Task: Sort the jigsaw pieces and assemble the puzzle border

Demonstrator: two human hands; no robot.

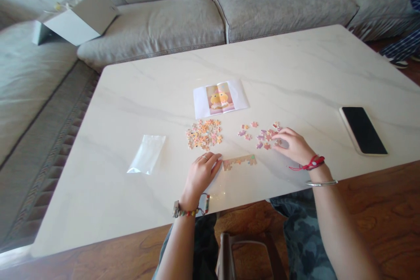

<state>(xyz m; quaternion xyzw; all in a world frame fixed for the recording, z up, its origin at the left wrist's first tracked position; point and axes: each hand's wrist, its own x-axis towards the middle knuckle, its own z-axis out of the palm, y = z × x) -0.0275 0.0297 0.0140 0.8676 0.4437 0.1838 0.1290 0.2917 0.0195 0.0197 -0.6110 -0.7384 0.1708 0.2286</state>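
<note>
Pinkish puzzle pieces [269, 137] apparently touch the right hand [293, 145].

From my end I see a flat, joined puzzle strip [239, 161], an orange-pink pile of pieces [204, 133] beyond its left end, and loose pink-purple pieces [269, 137] scattered beyond its right.

Red bracelet [315, 162], silver bangle [322, 183]

Your single head-worn camera looks forward and down from the near edge of the marbled tabletop [295, 83], facing the gray sectional sofa [282, 11] beyond.
</note>
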